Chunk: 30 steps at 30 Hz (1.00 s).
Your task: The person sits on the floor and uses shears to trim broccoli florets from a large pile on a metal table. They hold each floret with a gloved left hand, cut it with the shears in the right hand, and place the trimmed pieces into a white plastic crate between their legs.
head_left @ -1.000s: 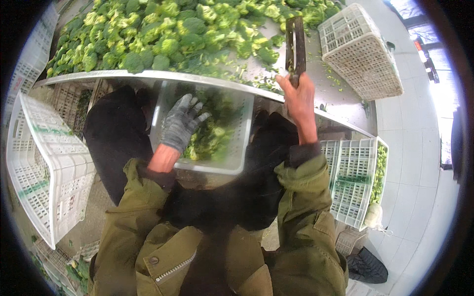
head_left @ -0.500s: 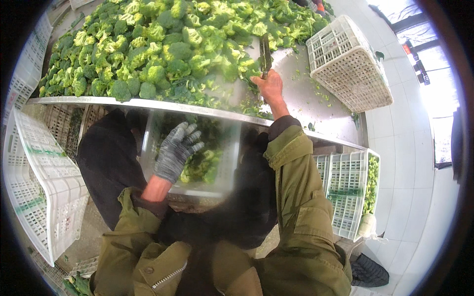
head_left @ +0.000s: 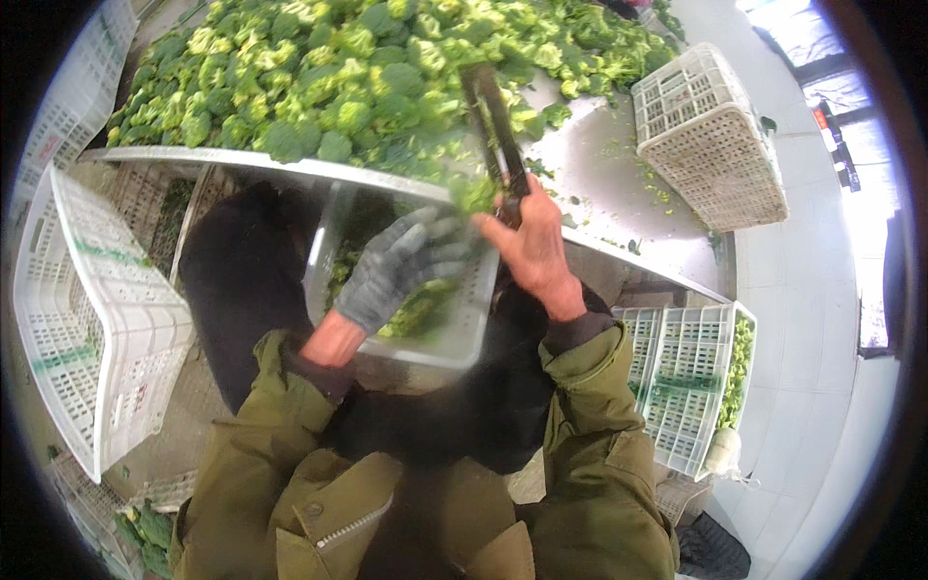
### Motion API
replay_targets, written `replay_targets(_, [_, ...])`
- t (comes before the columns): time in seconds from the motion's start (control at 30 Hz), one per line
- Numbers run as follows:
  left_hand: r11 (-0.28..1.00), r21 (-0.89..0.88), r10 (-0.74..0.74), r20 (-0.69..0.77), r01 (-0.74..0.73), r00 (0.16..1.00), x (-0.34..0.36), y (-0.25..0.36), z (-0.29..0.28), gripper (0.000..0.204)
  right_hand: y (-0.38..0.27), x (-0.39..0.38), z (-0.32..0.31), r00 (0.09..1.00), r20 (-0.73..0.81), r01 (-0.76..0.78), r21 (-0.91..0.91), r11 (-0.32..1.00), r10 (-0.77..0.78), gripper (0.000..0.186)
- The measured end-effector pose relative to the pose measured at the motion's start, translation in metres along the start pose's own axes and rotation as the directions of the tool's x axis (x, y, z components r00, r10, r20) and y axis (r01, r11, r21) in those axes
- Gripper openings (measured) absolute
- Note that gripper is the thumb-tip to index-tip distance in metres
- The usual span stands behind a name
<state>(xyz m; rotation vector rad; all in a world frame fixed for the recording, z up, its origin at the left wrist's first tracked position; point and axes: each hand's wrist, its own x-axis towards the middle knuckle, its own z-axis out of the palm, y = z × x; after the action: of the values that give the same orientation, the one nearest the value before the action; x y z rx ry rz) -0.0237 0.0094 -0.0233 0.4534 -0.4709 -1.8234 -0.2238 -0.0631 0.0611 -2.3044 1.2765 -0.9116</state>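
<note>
My left hand (head_left: 398, 275), in a grey knit glove, is held over a white crate (head_left: 425, 354) between my legs, its fingers stretched out with nothing in them. Green broccoli pieces (head_left: 425, 307) lie inside this crate. My bare right hand (head_left: 543, 246) grips a knife (head_left: 495, 126) with a long, dark blade, pointing away from me over the table edge. A blurred green broccoli piece (head_left: 472, 193) shows beside the blade and right thumb; I cannot tell whether it touches either. Beyond the blade a large heap of broccoli florets (head_left: 319, 82) covers much of the metal table (head_left: 604, 145).
A white crate (head_left: 710, 135) stands on the table's right end. Below it is another crate (head_left: 684, 382) with green pieces. More white crates (head_left: 126, 309) stand at the left, near broccoli (head_left: 150, 536) at the lower left. The table's front edge (head_left: 271, 164) runs across before me.
My right hand has drawn the knife back from the table toward me. My left hand has moved right, closer to the right hand. The view has shifted slightly.
</note>
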Motion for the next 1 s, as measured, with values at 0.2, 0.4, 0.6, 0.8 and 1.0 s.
replay_targets(0.2, [0.997, -0.008, -0.082, -0.158, 0.082, 0.984, -0.006, 0.007, -0.002, 0.042, -0.037, -0.033, 0.032, 0.993, 0.119, 0.003, 0.086, 0.996, -0.013, 0.05])
replay_targets(0.4, [0.997, 0.03, 0.074, -0.184, -0.069, 0.98, -0.007, 0.003, -0.004, 0.042, -0.046, -0.048, 0.029, 0.991, 0.058, -0.123, 0.07, 0.99, 0.119, 0.037])
replay_targets(0.6, [0.982, 0.078, 0.185, -0.218, -0.172, 0.958, -0.003, 0.003, -0.004, 0.043, -0.043, -0.069, 0.04, 0.948, 0.158, -0.286, 0.052, 0.957, 0.275, 0.038])
replay_targets(0.8, [0.982, 0.15, 0.158, -0.31, -0.115, 0.937, -0.003, 0.002, -0.001, 0.041, -0.04, -0.075, 0.05, 0.954, 0.148, -0.27, 0.036, 0.962, 0.262, 0.041])
replay_targets(1.0, [0.955, 0.264, 0.221, -0.319, -0.138, 0.922, -0.001, -0.001, -0.006, 0.039, -0.042, -0.076, 0.055, 0.951, 0.167, -0.266, 0.004, 0.964, 0.262, 0.036])
